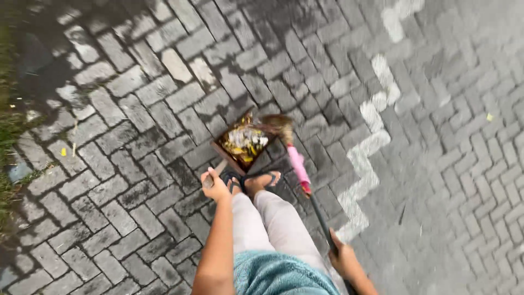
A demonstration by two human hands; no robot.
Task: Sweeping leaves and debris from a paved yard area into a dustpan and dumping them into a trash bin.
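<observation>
My left hand (pixel 214 187) grips the handle of a brown dustpan (pixel 238 146) that rests on the paving just ahead of my feet. The pan is full of yellow and pale leaves and scraps. My right hand (pixel 344 260) holds the dark stick of a broom (pixel 299 166) with a pink sleeve. Its tan bristle head (pixel 280 126) lies against the right edge of the dustpan. My legs in light trousers and my feet in dark sandals (pixel 263 181) stand between the two hands.
Grey interlocking paving bricks (pixel 136 114) cover the ground. A white painted zigzag line (pixel 367 158) runs up the right side. Grass and dirt (pixel 6 136) border the left edge. A few small yellow scraps (pixel 64 151) lie at the left.
</observation>
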